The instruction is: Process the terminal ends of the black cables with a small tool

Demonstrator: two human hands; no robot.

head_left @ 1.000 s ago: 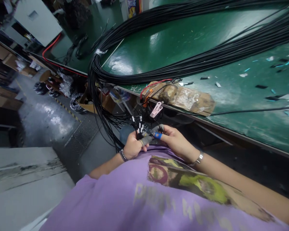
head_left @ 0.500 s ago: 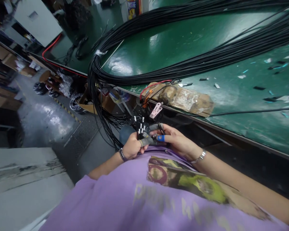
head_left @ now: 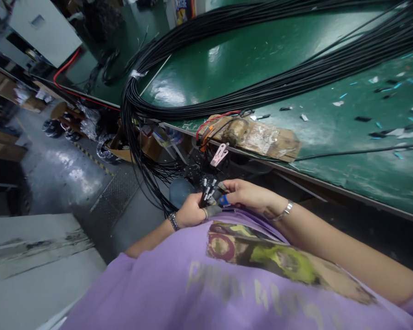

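My left hand [head_left: 192, 211] is closed around a small bunch of black cables [head_left: 203, 200] at belly height. Their short white tips [head_left: 210, 188] stick up past my fingers and lean to the right. Close beside the tips, my right hand [head_left: 245, 196] is bent in a pinch, with blue tape on its thumb and a grey covering on a fingertip. What lies between those fingers is too small and dark to make out. A pink clothes peg [head_left: 219, 155] hangs just above, at the bench edge.
A thick coil of black cable [head_left: 206, 109] lies on the green bench [head_left: 330, 183] and drapes over its edge on the left. A tape-wrapped wooden block [head_left: 266, 140] sits at that edge. Cut scraps [head_left: 363, 118] litter the right side. Below stands a blue-grey round object [head_left: 181, 191].
The white tips have swung from nearly upright to slanting right, towards my right hand. My right fingers have shifted slightly away from my left thumb. The whole view has moved a little.
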